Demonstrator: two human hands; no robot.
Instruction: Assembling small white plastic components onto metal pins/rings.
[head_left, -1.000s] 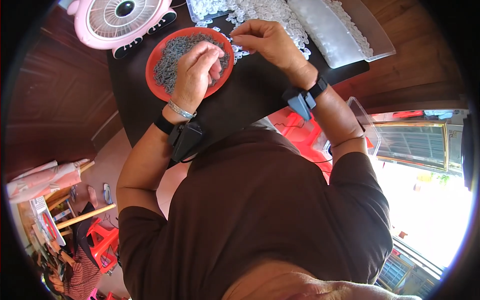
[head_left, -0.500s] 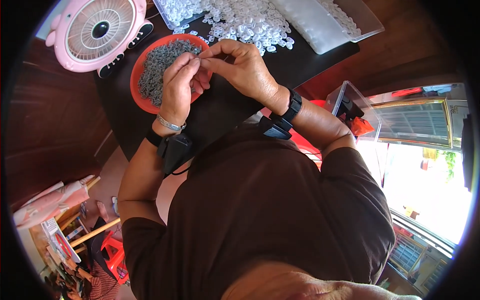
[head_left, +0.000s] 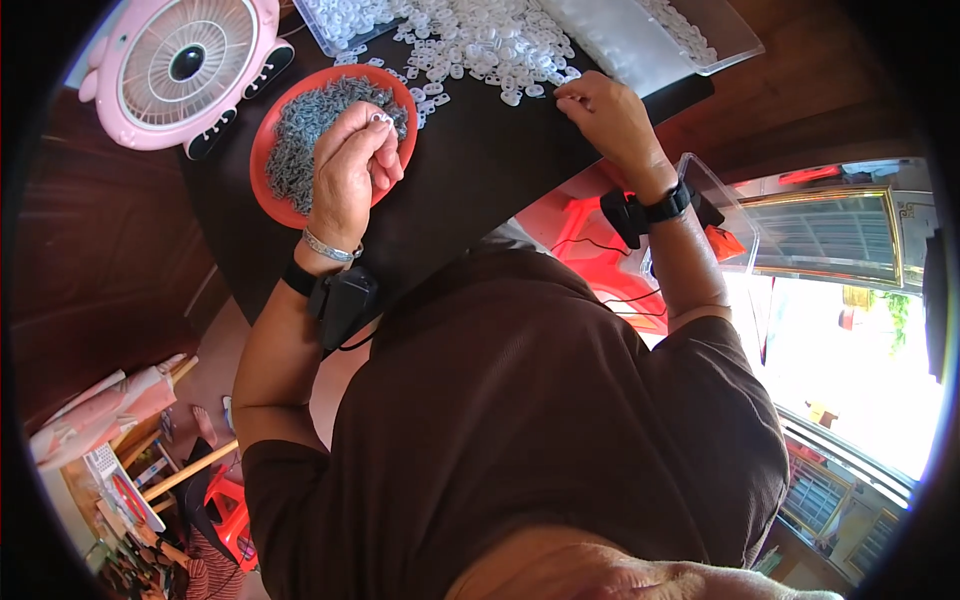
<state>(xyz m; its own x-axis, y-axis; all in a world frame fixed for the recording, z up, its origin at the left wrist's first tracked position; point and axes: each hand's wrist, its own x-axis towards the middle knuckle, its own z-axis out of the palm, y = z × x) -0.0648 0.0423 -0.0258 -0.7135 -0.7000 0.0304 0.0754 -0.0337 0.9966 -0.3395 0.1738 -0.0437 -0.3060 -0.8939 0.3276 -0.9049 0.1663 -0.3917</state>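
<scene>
My left hand (head_left: 345, 185) is above the right part of an orange bowl (head_left: 259, 160) heaped with small grey screws or plastic plugs (head_left: 300, 150). Its thumb and forefinger pinch a small white plastic piece (head_left: 381, 119). Off to the right, my right hand (head_left: 618, 125) is over the dark table near the edge of a loose pile of small white plastic pieces (head_left: 485, 45). The thumb and fingers of that hand are closed together; whether anything sits between them is hidden.
A pink fan (head_left: 113, 115) stands left of the bowl on the dark table (head_left: 470, 170). Clear plastic boxes with white pieces lie at the back left (head_left: 325, 38) and back right (head_left: 738, 52). Below the table's right side are a red stool (head_left: 640, 320) and a clear bin (head_left: 745, 235).
My hands were together over the bowl's right edge. Since then my right hand has moved away to the right, toward the white pile, while my left stays with the small white piece.
</scene>
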